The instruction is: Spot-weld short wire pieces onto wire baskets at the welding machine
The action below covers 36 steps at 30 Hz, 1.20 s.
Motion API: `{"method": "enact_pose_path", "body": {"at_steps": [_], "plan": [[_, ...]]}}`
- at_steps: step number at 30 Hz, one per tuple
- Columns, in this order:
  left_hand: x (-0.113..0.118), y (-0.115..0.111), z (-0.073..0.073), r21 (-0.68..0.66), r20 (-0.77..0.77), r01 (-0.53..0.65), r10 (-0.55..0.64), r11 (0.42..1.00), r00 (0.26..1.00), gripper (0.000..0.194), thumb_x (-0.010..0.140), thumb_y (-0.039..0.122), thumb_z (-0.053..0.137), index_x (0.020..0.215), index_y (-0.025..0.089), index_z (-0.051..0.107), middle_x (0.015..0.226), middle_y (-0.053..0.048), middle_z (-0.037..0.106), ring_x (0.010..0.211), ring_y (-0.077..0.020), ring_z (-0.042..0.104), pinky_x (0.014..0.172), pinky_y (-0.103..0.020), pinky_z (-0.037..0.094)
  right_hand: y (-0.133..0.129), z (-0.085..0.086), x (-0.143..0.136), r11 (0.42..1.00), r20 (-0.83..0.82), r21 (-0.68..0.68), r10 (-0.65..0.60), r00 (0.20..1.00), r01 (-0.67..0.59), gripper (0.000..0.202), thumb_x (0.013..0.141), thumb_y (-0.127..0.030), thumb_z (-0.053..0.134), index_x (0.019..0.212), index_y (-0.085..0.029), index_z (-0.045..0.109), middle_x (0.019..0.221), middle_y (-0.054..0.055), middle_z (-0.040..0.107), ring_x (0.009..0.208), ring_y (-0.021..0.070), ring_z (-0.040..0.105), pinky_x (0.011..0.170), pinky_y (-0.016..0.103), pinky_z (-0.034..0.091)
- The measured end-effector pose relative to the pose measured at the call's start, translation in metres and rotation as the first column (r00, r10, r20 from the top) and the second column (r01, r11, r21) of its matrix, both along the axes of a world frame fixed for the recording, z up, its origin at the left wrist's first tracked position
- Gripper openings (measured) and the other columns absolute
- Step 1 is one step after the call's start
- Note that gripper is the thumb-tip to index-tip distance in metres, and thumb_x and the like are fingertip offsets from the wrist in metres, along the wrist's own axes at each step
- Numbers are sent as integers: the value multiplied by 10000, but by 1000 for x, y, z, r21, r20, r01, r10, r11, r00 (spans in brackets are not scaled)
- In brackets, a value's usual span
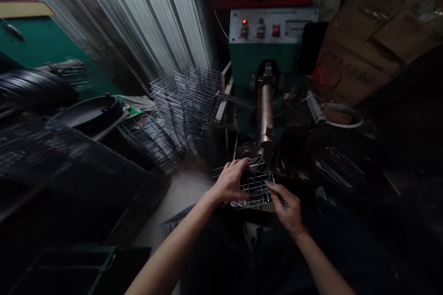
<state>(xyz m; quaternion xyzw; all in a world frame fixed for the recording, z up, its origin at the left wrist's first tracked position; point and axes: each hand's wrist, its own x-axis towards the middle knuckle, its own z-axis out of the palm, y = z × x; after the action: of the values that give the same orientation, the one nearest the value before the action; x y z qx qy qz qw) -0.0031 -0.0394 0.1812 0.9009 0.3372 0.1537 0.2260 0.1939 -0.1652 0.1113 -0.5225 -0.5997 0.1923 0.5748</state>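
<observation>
A small wire rack (258, 186) of shiny crossed rods lies below the metal arm of a green machine. My left hand (230, 182) is over its left side, fingers stretched toward the machine and thumb held apart. On the right side of the rack, my right hand (286, 205) has its fingers closed at the edge; the fingertips partly hide what they grip. Right above the rack hangs the tip of the cylindrical metal arm (266, 117). A round metal part (247, 150) sits just beyond my left fingertips.
Tall stacks of bent wire racks (187, 106) stand to the left. The green machine's panel (273, 25) shows a lit red lamp. Cardboard boxes (363, 50) lean at the right, near a dark wire coil (339, 161). A black round pan (92, 113) is farther left.
</observation>
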Motion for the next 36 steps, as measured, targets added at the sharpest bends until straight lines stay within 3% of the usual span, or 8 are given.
{"method": "enact_pose_path", "body": {"at_steps": [13, 20, 27, 32, 36], "plan": [[-1, 12, 2, 20, -29, 18, -17, 1000, 999, 949, 552, 397, 841, 1371, 235, 390, 1431, -119, 512, 1277, -334, 496, 1062, -477, 394, 10, 7, -6, 1000, -64, -17, -6, 998, 5, 271, 966, -217, 592, 1188, -296, 726, 1154, 37, 735, 1066, 228, 698, 980, 396, 562], [1, 6, 7, 47, -42, -23, 25, 999, 999, 915, 634, 494, 798, 1390, 202, 373, 1244, -104, 584, 1094, -299, 567, 957, -445, 448, 10, 12, -7, 997, -145, -74, -37, 989, 26, 212, 966, -268, 613, 1129, -279, 746, 1123, 38, 744, 1041, 226, 701, 950, 377, 568], [0, 16, 12, -31, -58, -23, 21, 999, 998, 909, 552, 469, 843, 1321, 211, 432, 1209, -103, 598, 1111, -318, 578, 967, -457, 452, 10, 19, -7, 998, -103, -52, -23, 994, 18, 231, 962, -253, 598, 1139, -275, 743, 1112, 44, 746, 1036, 230, 703, 944, 377, 563], [2, 24, 7, -109, 5, 7, -6, 994, 1000, 882, 557, 430, 842, 1310, 227, 431, 1202, -82, 614, 1111, -303, 596, 973, -450, 469, 13, 25, -6, 998, -76, -44, -39, 996, 36, 232, 957, -235, 599, 1133, -278, 744, 1098, 34, 752, 1014, 221, 711, 930, 355, 558], [7, 35, 5, -61, 19, 18, -17, 998, 1000, 883, 552, 405, 847, 1306, 218, 427, 1225, -94, 603, 1131, -313, 587, 983, -458, 466, 27, 24, -1, 998, -39, -29, -65, 997, 63, 221, 944, -232, 603, 1099, -276, 754, 1059, 27, 764, 988, 221, 721, 905, 347, 562]]}}
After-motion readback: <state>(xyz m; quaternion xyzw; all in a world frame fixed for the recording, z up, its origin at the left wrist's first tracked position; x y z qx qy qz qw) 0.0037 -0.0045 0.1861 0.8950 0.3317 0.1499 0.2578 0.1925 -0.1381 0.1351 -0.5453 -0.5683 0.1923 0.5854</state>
